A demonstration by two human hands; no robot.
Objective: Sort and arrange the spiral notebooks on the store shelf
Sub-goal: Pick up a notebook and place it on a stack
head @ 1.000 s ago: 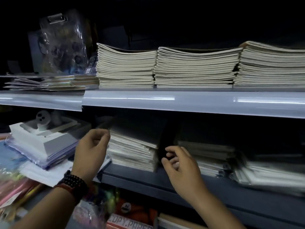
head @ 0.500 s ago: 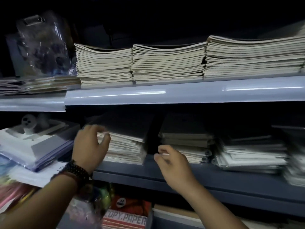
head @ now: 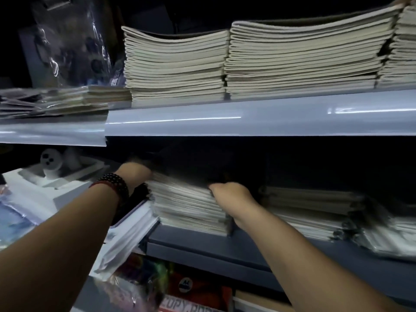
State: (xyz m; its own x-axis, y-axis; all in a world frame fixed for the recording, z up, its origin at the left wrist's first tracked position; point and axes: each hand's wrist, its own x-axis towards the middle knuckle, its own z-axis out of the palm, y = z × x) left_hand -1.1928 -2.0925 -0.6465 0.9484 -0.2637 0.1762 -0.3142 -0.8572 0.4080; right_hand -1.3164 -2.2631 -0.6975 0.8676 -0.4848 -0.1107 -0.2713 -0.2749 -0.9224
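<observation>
"A4" is printed on a round white label, and "COPY.P" is read beneath it, on a red paper pack under the grey-blue lower shelf; the rest of the word is cut off.

Compared with half a second ago, the right hand is raised from the shelf edge to the upper right corner of the dark-covered stack of cream-paged notebooks. Its fingers are curled in under the top copies, which are gripped. The left hand, with a dark beaded bracelet at the wrist, is pushed farther in against the dark-covered stack's left side. Its fingers are blurred and hidden there, so their state cannot be told. The dark-covered stack lies on the lower shelf, between both hands.

Just to its right a second, blurred stack of spiral-bound notebooks is seen, with wire coils at its right end.

On the pale glossy upper shelf tall piles of cream notebooks are set side by side, touching.

At the left, a white open box is seen, and a round white part with three dark holes is held in it.
</observation>
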